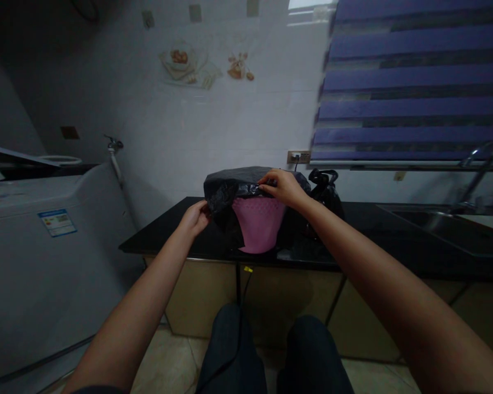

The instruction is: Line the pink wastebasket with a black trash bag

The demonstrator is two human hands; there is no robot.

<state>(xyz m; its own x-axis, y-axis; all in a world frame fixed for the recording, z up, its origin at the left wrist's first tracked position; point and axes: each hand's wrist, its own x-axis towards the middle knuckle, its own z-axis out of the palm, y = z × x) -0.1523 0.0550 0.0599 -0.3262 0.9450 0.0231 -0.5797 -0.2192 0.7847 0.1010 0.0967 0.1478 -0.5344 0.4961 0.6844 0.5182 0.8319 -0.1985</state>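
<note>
A pink plastic trash bin (259,225) stands upright near the front edge of the black counter. Over its top lies a black garbage bag (240,176), its edge hanging down around the rim and lower at the left. My right hand (282,187) is closed, thumb and fingers pinching the bag's edge at the front of the rim. At the left, my left hand (196,218) has its fingertips curled on the bag's hanging edge, partly hidden behind the plastic. The inside of the bin is covered from view.
Behind the bin to the right sits a black plastic bag (326,191) with looped handles. A sink (427,219) with a faucet (479,169) is farther right on the counter (164,227). A washing machine (45,262) stands at the left. A cable (241,323) hangs in front of the cabinets.
</note>
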